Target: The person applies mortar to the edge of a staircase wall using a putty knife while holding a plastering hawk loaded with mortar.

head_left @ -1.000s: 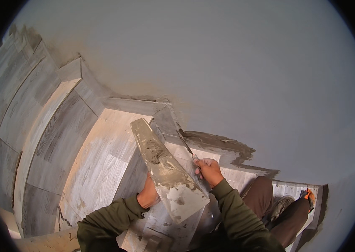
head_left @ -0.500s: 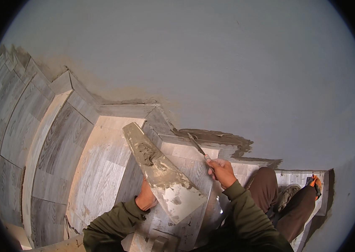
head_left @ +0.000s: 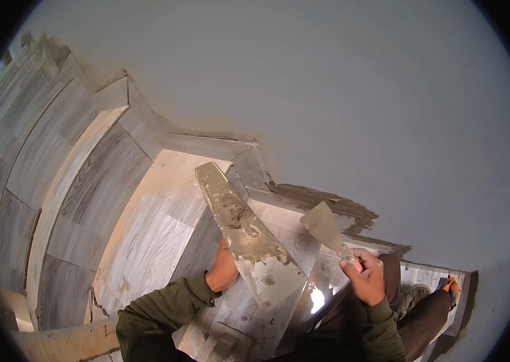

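Observation:
My left hand [head_left: 223, 269], closed, holds up a long tapered mortar board [head_left: 273, 288] from below its left edge; the fingers under it are hidden. Grey-brown wet mortar [head_left: 234, 211] is heaped on the board's upper half, and its wider near end is pale and smeared. Closed round a handle, my right hand [head_left: 366, 277] grips a putty knife [head_left: 322, 225], its flat face turned upward and coated in mortar. The blade is right of the board and apart from both the board and the wall. Beyond it, a rough mortar band [head_left: 339, 206] runs along the skirting tiles on the grey wall.
Wood-look tiled stairs [head_left: 86, 223] step along the left. The grey wall [head_left: 363, 102] fills the upper right. A float with a block handle [head_left: 226, 345] lies on the near tread. A wooden plank [head_left: 71, 344] is at lower left. My bent legs and a shoe [head_left: 414, 298] are at right.
My right hand has drawn the putty knife away from the wall, down and to the right, and turned its blade face up. The whole view has shifted slightly; the board stays in my left hand.

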The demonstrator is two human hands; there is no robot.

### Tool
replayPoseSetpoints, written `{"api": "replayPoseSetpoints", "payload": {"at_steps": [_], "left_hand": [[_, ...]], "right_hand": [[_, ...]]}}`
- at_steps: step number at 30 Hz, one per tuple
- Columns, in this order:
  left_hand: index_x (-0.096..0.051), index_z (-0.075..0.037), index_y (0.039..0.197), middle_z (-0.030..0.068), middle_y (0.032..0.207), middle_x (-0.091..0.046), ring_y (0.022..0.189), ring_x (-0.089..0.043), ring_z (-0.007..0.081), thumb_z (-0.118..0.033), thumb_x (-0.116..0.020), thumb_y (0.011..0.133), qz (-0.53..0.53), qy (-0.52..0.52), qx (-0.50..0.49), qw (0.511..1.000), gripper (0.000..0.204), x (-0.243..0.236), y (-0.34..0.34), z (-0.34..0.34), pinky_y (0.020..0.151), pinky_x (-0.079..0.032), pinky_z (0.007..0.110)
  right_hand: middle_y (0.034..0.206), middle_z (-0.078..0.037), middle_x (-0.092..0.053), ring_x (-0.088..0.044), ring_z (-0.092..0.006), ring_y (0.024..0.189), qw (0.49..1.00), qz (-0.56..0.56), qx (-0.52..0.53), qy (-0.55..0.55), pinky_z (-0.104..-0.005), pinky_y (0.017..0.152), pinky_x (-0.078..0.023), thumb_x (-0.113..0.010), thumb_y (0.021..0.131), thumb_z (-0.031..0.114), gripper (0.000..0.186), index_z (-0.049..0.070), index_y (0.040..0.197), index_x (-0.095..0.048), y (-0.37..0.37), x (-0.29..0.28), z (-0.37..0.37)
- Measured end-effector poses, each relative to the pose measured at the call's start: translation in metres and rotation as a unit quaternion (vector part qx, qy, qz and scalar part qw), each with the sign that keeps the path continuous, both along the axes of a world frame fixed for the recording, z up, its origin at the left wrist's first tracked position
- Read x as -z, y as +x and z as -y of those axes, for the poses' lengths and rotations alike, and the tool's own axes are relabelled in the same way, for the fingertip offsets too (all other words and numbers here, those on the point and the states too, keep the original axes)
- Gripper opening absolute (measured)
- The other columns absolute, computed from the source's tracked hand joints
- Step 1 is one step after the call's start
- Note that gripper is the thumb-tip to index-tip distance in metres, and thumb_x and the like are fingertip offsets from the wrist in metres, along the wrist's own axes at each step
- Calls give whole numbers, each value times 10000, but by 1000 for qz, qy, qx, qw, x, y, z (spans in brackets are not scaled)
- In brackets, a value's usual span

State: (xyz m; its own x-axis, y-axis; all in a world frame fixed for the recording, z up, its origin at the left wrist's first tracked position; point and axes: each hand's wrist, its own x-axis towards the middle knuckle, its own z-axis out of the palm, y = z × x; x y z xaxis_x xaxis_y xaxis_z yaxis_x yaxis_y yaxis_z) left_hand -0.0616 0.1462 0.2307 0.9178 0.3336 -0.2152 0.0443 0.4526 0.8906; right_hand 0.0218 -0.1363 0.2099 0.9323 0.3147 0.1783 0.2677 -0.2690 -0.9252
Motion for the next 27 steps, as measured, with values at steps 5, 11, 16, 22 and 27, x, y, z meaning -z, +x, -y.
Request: {"api": "replayPoseSetpoints", "payload": {"at_steps": [5, 11, 16, 22, 27], "left_hand": [[-557, -3, 1065, 49, 982, -621, 843, -601, 125, -31, -543, 884, 24, 57, 10, 998, 183, 1, 3, 1, 722, -512, 278], [-536, -14, 1113, 50, 1027, -607, 881, -594, 128, -23, -525, 893, 5, 80, 79, 994, 220, 2, 1, -6, 748, -517, 282], [-520, -9, 1147, 58, 1041, -602, 892, -601, 139, -37, -483, 918, 36, 32, 92, 995, 234, 3, 2, -4, 768, -526, 288], [-507, -4, 1163, 65, 1062, -598, 910, -607, 142, -57, -458, 934, 30, -8, 128, 991, 240, 6, 4, -2, 777, -529, 289], [-496, -4, 1176, 67, 1072, -596, 910, -609, 143, -70, -462, 936, 23, -23, 139, 990, 251, 7, 0, -9, 789, -530, 289]], "right_hand": [[758, -145, -628, -602, -229, 649, 993, 120, -19, -5, -299, 619, -472, -700, 723, 103, 251, -6, 929, -608, -7, -32, -11], [820, -161, -605, -588, -300, 687, 978, 210, 9, -12, -341, 617, -469, -700, 714, 94, 294, 7, 970, -583, 2, -48, -39], [801, -154, -591, -579, -307, 680, 966, 260, 6, 12, -355, 598, -457, -703, 706, 84, 297, 6, 966, -584, 12, -47, -54], [763, -142, -578, -564, -316, 657, 944, 328, -22, -6, -370, 580, -448, -722, 672, 97, 316, 13, 946, -589, 18, -29, -50], [748, -149, -579, -573, -313, 650, 961, 272, -50, -27, -360, 585, -456, -733, 664, 100, 300, 14, 916, -596, 9, -27, -54]]}}
